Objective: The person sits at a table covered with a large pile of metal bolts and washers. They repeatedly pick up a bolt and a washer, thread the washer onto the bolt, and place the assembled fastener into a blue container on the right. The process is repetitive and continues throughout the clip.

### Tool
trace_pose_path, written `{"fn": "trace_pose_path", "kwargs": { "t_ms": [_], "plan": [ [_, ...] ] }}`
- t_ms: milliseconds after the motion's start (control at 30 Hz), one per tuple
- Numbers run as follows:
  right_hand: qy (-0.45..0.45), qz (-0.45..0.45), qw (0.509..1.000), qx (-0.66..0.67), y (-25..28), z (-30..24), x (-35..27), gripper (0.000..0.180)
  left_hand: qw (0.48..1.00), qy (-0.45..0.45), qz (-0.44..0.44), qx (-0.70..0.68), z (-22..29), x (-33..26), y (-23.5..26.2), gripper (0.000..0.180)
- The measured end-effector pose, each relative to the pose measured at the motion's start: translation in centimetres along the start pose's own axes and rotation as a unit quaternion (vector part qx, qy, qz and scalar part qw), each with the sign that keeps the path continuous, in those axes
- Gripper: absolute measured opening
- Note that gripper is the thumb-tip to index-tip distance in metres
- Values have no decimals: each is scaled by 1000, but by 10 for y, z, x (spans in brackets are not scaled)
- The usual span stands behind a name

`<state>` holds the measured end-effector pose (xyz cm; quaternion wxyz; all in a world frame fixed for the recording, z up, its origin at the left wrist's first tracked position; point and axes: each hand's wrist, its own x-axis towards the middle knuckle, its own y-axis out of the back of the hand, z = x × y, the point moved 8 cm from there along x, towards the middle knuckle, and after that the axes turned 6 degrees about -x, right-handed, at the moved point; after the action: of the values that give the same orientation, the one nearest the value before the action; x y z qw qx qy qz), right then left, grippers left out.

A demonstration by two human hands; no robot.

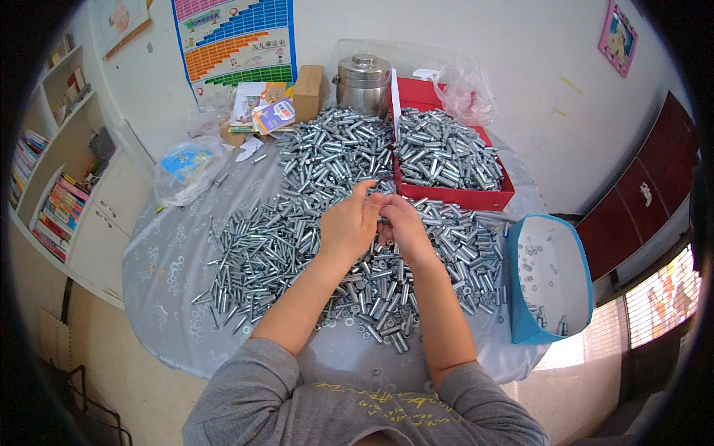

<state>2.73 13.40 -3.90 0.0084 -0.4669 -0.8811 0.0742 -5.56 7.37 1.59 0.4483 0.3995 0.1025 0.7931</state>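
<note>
Silver metal pieces (256, 260), short and rod-like, lay in a broad loose heap across the middle of a grey-covered table (160, 297) in the head view; we saw both bare hands raised over it. We recorded the left hand (346, 229) as half open, index finger lifted, thumb directed toward the other hand. We recorded the right hand (407, 229) as partly curled, its fingertips meeting or nearly meeting the left thumb. Whether a small piece sat between the fingers, we could not tell; the fingers hid the spot. Just beyond the hands, to the right, we noted a red box (457, 198) filled with more pieces; others were heaped along its left side. At the table's right, we observed a blue bin (515, 279) with a pale interior, small rings (529, 250) and a few pieces inside. Behind the heap we listed a lidded steel canister (363, 89) and, just left of it, a brown carton (307, 95). Far left, we logged a plastic bag (190, 171) with blue contents
</note>
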Motion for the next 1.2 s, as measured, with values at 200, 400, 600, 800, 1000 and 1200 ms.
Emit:
{"fn": "trace_pose_path", "kwargs": {
  "t_ms": [200,400,600,800,1000,1200],
  "plan": [
    [-39,2,999,33,15,-1,-5,26,1000,0,-1,9,2,0,1,46],
    [33,-86,993,-73,6,-5,-1,47,1000,6,-1,12,2,2,3,47],
    [-24,-66,996,-58,1,0,-6,32,1000,4,1,8,-1,1,4,49],
    [164,198,915,-310,56,12,21,33,999,26,-11,19,1,4,7,49],
    [66,-12,988,-136,4,-4,0,31,1000,-9,20,7,-4,2,5,48],
    [84,136,959,-234,49,-14,1,21,999,17,-23,21,1,2,1,47]
  ]
}}
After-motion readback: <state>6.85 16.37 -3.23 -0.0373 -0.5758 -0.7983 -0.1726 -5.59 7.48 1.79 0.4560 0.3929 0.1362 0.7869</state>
